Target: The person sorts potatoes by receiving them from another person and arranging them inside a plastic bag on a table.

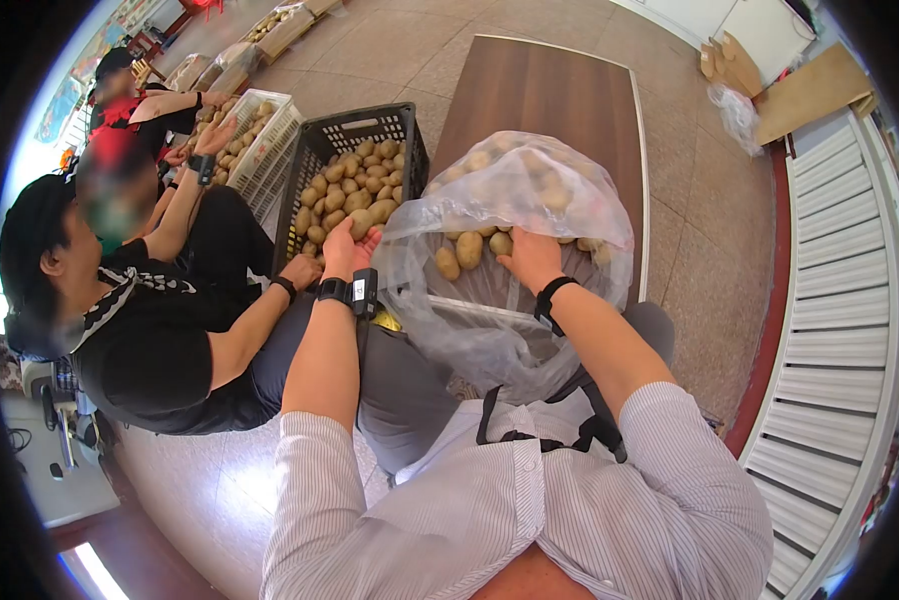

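Observation:
My left hand (346,252) is at the near edge of a black plastic crate (417,150), fingers curled round a brown oval kiwifruit (361,223). Many more kiwifruit (348,184) fill much of that crate. A clear plastic bag (450,215) lies open towards me on the right, with kiwifruit (448,264) inside and under its film. My right hand (533,260) reaches into the bag's mouth. Its thumb is beside a kiwifruit (501,243); the other fingers are mostly hidden, so their grip does not show.
A brown tabletop (540,85) extends behind the bag. On my left sits a co-worker (150,340) with a hand by the black crate. Farther off are a white crate (270,150) of kiwifruit and other people. A white radiator (835,350) runs along the right wall.

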Demonstrator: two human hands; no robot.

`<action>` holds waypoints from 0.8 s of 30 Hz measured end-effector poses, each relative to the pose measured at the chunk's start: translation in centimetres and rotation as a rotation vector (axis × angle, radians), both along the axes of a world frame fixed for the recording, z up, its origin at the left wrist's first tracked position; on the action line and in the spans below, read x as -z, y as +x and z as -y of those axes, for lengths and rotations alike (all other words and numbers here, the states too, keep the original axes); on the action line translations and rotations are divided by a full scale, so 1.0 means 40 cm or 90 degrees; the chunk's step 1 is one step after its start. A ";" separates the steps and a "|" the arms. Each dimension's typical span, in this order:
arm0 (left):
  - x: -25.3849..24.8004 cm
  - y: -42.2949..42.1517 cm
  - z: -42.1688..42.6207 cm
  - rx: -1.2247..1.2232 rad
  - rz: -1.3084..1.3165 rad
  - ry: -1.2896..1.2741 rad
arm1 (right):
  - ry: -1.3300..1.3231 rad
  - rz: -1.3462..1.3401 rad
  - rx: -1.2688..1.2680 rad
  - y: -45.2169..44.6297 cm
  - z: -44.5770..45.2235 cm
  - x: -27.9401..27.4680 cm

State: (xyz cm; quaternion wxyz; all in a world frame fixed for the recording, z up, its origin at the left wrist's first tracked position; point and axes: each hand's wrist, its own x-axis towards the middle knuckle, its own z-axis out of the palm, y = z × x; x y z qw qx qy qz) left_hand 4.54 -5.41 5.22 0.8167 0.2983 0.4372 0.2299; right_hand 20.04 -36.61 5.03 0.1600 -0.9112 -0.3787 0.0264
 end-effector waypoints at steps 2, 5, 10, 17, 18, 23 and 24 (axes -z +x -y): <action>0.008 -0.003 -0.010 -0.008 -0.006 0.006 | -0.047 -0.037 0.021 -0.014 0.005 0.001; 0.029 -0.002 -0.017 -0.025 -0.012 0.010 | -0.009 0.031 0.029 -0.048 0.023 0.016; 0.052 -0.014 -0.030 -0.071 -0.006 0.014 | -0.021 0.035 0.000 -0.084 0.043 0.051; 0.083 -0.038 -0.059 -0.037 0.030 0.017 | -0.005 0.037 -0.016 -0.114 0.076 0.100; 0.083 -0.038 -0.064 -0.034 0.032 0.015 | -0.020 0.040 -0.009 -0.118 0.078 0.100; 0.016 -0.027 -0.006 -0.117 -0.070 0.032 | -0.028 0.214 -0.061 -0.144 0.080 0.071; -0.001 -0.025 0.006 -0.104 -0.082 0.042 | -0.022 0.232 -0.109 -0.147 0.079 0.069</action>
